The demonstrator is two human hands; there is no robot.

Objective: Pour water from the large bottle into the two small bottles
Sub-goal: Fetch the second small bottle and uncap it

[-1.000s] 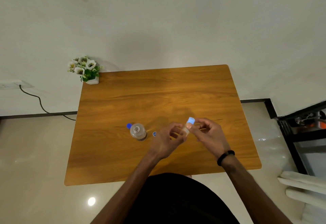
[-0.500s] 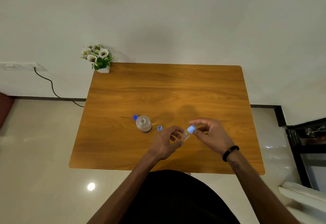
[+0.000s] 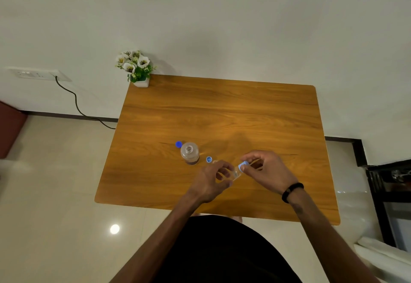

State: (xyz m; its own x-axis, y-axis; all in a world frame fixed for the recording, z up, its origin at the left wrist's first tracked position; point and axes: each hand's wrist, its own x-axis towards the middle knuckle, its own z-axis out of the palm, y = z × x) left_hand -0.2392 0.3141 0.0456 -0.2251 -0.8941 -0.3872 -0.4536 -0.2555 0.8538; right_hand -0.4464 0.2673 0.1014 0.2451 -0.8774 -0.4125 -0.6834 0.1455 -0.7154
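Observation:
The large clear bottle stands upright and uncapped on the wooden table, seen from above. A blue cap lies just left of it, and a smaller blue cap lies on its right. My left hand holds a small clear bottle tilted above the table's near half. My right hand pinches the light blue cap on that bottle's top. Whether a second small bottle stands behind my left fingers I cannot tell.
A small white pot of flowers sits on the table's far left corner against the wall. A wall socket with a black cable is at the left. A black rack and something white stand at the right.
Both hands have stayed on the small bottle and its cap and sunk a little toward the table. The head view has swung, so the table appears shifted right.

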